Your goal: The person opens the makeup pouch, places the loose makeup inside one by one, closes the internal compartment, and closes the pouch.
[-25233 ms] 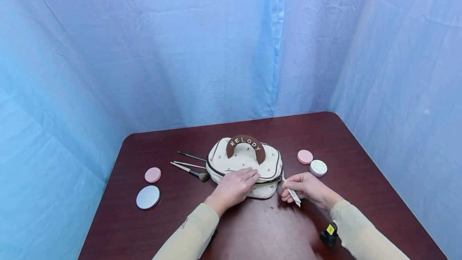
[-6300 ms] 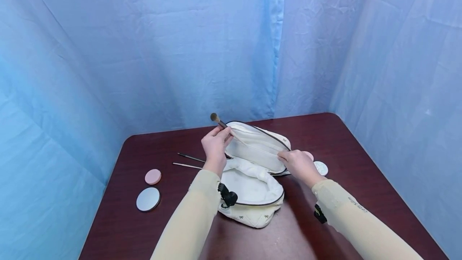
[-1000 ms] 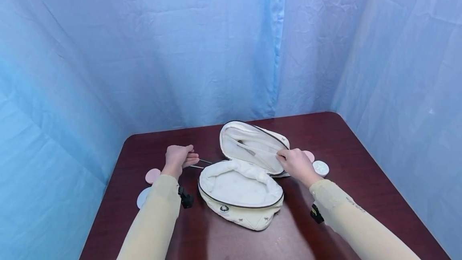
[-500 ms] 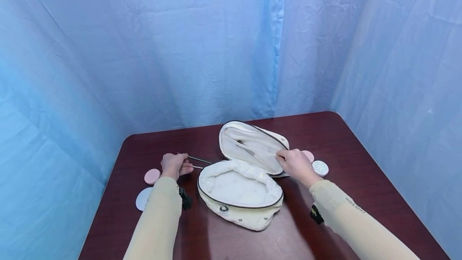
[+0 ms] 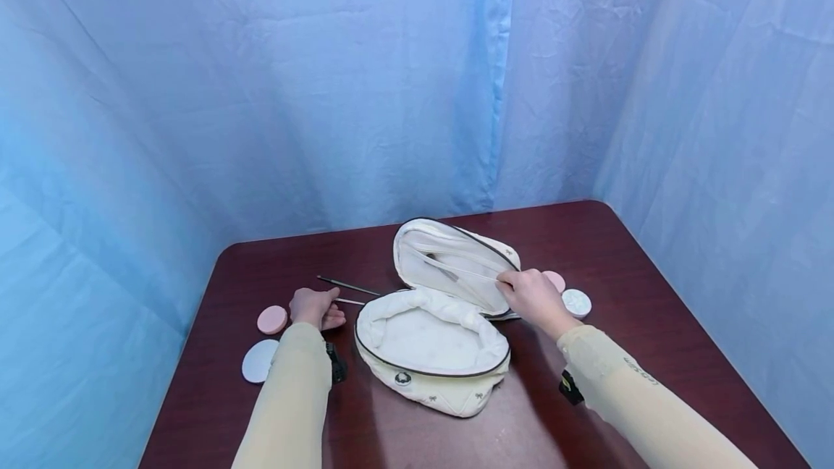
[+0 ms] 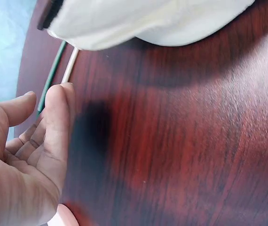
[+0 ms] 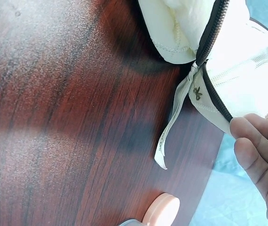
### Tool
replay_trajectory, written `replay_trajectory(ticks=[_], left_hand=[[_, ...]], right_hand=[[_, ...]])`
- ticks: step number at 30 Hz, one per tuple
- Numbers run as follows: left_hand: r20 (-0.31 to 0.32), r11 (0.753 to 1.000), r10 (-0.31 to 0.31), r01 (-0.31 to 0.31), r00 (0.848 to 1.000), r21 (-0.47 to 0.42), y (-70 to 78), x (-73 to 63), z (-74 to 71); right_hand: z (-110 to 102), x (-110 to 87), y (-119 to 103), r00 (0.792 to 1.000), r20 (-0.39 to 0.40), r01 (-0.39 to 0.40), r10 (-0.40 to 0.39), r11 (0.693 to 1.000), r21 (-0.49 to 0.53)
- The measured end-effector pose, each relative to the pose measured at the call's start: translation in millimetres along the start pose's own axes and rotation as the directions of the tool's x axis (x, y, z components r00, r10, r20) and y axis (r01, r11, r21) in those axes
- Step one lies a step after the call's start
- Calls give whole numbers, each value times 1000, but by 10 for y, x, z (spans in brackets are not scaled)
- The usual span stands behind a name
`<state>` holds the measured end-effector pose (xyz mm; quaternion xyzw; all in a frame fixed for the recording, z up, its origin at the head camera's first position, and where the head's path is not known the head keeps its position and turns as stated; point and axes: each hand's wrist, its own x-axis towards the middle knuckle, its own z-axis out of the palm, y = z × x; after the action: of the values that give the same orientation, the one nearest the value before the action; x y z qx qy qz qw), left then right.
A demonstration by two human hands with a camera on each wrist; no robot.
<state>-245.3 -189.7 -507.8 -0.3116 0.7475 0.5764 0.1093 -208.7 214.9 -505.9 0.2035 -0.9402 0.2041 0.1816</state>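
My left hand (image 5: 316, 308) is at the left of the open makeup bag (image 5: 433, 396), over the end of a thin pale stick (image 5: 352, 302). In the left wrist view, its thumb and forefinger (image 6: 56, 113) stand apart, holding nothing. A thin dark green stick (image 5: 348, 286) lies just beyond. Both sticks' right ends are hidden by the bag. My right hand (image 5: 536, 301) pinches the edge of the pocket inside the raised lid (image 5: 407, 252). A makeup brush (image 5: 449, 275) shows dimly inside that pocket. The bag's lower part has a padded white lining.
A pink round compact (image 5: 272, 319) and a larger white disc (image 5: 259, 360) lie left of my left hand. Another pink compact (image 5: 554, 281) and a white patterned one (image 5: 576, 302) are beyond my right hand. A white ribbon pull (image 7: 174, 117) hangs from the zip.
Over the last second my left hand has moved slightly towards me, away from the green stick, whose far end now shows. The right hand stays at the lid. Earlier, the left hand held the brush.
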Motion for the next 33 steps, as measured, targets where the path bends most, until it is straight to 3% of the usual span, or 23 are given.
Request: replay_trajectory(ticks=[10, 24, 33], left_hand=[[-40, 988, 44, -38, 998, 148, -156, 89, 19], [-39, 997, -13, 16, 999, 75, -144, 125, 8], [-42, 996, 12, -8, 999, 87, -158, 117, 5]], right_hand=[[3, 0, 1, 999, 30, -13, 13, 1000, -4], [2, 17, 2, 1000, 24, -2, 2, 1000, -4], [-4, 9, -6, 1000, 25, -4, 4, 1000, -6]])
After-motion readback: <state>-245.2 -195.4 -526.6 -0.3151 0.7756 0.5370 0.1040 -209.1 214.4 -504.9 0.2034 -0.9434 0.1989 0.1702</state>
